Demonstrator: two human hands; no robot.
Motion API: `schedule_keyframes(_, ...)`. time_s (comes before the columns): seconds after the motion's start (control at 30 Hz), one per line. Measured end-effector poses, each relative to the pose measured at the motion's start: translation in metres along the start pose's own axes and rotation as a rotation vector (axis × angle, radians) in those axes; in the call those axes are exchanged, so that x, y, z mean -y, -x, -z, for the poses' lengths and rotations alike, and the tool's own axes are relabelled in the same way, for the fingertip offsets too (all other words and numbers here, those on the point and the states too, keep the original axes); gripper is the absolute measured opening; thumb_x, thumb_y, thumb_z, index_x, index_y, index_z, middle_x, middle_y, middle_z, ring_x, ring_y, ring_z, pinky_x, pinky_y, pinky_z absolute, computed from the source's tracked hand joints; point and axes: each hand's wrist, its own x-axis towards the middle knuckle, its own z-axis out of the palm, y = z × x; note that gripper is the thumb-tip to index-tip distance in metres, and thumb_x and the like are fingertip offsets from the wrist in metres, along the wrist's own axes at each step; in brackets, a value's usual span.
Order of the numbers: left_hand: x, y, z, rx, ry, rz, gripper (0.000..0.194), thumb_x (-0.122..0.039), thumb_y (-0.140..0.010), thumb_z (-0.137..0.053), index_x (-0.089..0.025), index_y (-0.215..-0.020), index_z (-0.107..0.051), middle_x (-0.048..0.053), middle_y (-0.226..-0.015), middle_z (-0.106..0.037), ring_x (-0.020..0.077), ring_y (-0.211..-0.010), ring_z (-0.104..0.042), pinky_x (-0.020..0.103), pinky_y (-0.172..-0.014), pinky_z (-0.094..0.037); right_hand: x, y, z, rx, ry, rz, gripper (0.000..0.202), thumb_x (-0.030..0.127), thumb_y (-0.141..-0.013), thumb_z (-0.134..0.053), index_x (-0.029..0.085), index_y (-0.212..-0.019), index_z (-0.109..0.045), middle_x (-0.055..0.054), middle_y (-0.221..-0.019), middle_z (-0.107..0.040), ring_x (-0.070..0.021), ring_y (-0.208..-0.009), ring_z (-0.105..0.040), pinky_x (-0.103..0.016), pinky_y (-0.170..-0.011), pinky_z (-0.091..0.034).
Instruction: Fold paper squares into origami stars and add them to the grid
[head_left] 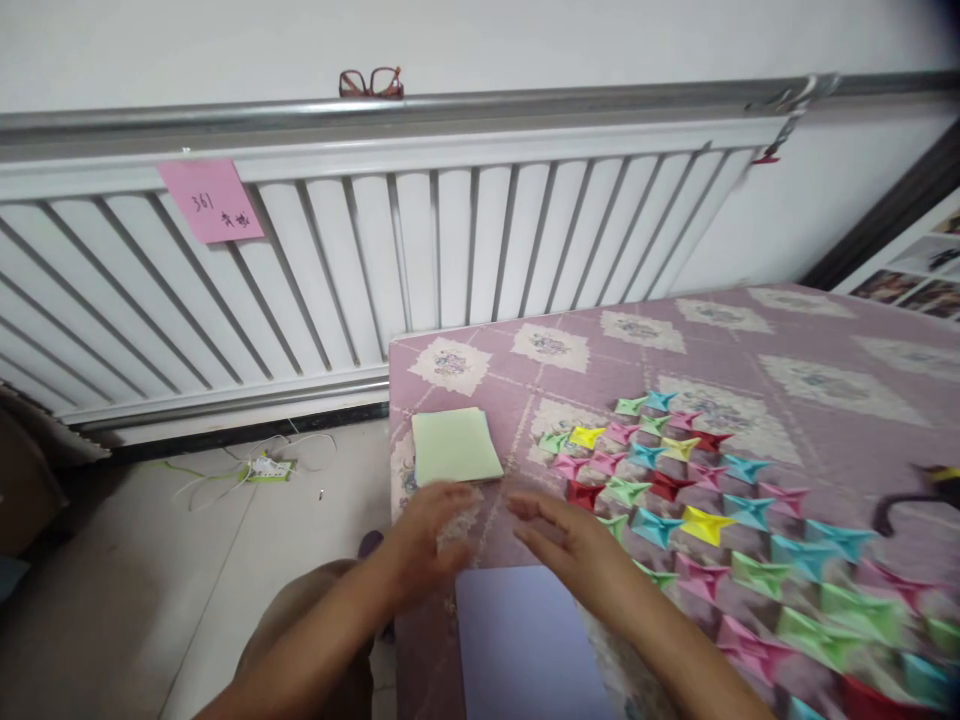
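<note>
I read "361" on my feed's pink paper note; the left hand and right hand, fingers apart, hovered between a pale-green square paper stack and lavender paper sheet by the tabletop's left edge.

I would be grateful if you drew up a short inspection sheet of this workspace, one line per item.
Surface: patterned pinkish-purple cloth.
Job's things: stack of pale green paper near the left edge; lavender sheet nearer the person; many folded paper stars in several colours, spread to the right.
Clutter: dark object at the far right, unclear what it is.
Hands: left hand and right hand both open, nothing seen in either; contact between left hand and stack cannot be told.
Cables: cords loose on the floor around a probable power strip.
Surroundings: white radiator bearing a pink note; glasses on the pipe above.
</note>
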Motion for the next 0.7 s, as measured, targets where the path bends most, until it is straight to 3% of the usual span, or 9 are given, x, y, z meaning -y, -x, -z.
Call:
schedule_keyframes(0.07, -0.024, 0.044, -0.02, 0.181, -0.132, -0.118, 0.064, -0.037, -0.076, -0.068, -0.022, -0.134, -0.043, 0.013, -0.134, -0.051, 0.0283, -0.123, -0.047, 0.044, -0.101, -0.042, -0.001, 0.027, -0.002, -0.023, -0.048, -0.029, 0.032, 0.041, -0.084, -0.055, 0.023, -0.108, -0.066, -0.006, -0.106, -0.07, -0.0226, -0.099, -0.065, -0.036, -0.089, -0.051)
schedule_keyframes(0.1, -0.033, 0.064, -0.031, 0.232, -0.24, -0.158, 0.066, -0.033, -0.078, -0.067, -0.024, -0.137, -0.039, 0.013, -0.135, -0.05, 0.0292, -0.124, -0.047, 0.046, -0.1, -0.042, -0.003, 0.039, -0.004, -0.038, -0.074, -0.048, 0.031, 0.041, -0.084, -0.055, 0.023, -0.107, -0.066, -0.006, -0.105, -0.071, -0.0225, -0.097, -0.066, -0.036, -0.088, -0.052)
schedule_keyframes(0.17, -0.043, 0.096, -0.052, 0.237, -0.43, -0.245, 0.053, -0.024, -0.084, -0.061, -0.03, -0.133, -0.042, 0.009, -0.13, -0.056, 0.0275, -0.118, -0.052, 0.046, -0.095, -0.046, -0.009, 0.057, -0.009, -0.08, -0.104, -0.087, 0.031, 0.042, -0.083, -0.056, 0.023, -0.106, -0.067, -0.007, -0.104, -0.071, -0.0225, -0.096, -0.066, -0.036, -0.088, -0.052)
schedule_keyframes(0.23, -0.049, 0.114, -0.067, 0.239, -0.527, -0.269, 0.042, -0.028, -0.086, -0.059, -0.028, -0.126, -0.048, 0.008, -0.124, -0.06, 0.0264, -0.113, -0.056, 0.043, -0.091, -0.05, -0.015, 0.071, -0.015, -0.104, -0.141, -0.119, 0.031, 0.042, -0.083, -0.056, 0.022, -0.105, -0.068, -0.007, -0.103, -0.071, -0.0223, -0.095, -0.066, -0.035, -0.087, -0.052)
schedule_keyframes(0.33, -0.059, 0.123, -0.075, 0.251, -0.557, -0.236, 0.039, -0.04, -0.083, -0.059, -0.023, -0.118, -0.054, 0.01, -0.122, -0.061, 0.0306, -0.111, -0.056, 0.048, -0.086, -0.052, -0.025, 0.088, -0.023, -0.091, -0.202, -0.151, 0.031, 0.042, -0.084, -0.055, 0.022, -0.105, -0.067, -0.007, -0.104, -0.071, -0.0222, -0.095, -0.066, -0.035, -0.085, -0.053)
schedule_keyframes(0.53, -0.079, 0.122, -0.075, 0.233, -0.579, -0.103, 0.03, -0.022, -0.083, -0.052, -0.024, -0.112, -0.058, 0.008, -0.121, -0.062, 0.0303, -0.113, -0.055, 0.049, -0.088, -0.051, -0.035, 0.113, -0.033, -0.049, -0.14, -0.123, 0.031, 0.036, -0.082, -0.056, 0.023, -0.108, -0.065, -0.008, -0.111, -0.067, -0.0236, -0.104, -0.061, -0.04, -0.093, -0.047)
schedule_keyframes(0.7, -0.076, 0.122, -0.07, 0.16, -0.468, -0.085, 0.025, -0.011, -0.082, -0.047, -0.021, -0.098, -0.063, 0.006, -0.111, -0.067, 0.0247, -0.111, -0.057, 0.042, -0.093, -0.05, -0.019, 0.125, -0.029, 0.131, 0.011, 0.025, 0.043, 0.029, -0.069, -0.07, 0.025, -0.112, -0.063, -0.007, -0.115, -0.064, -0.0258, -0.111, -0.055, -0.043, -0.1, -0.038)
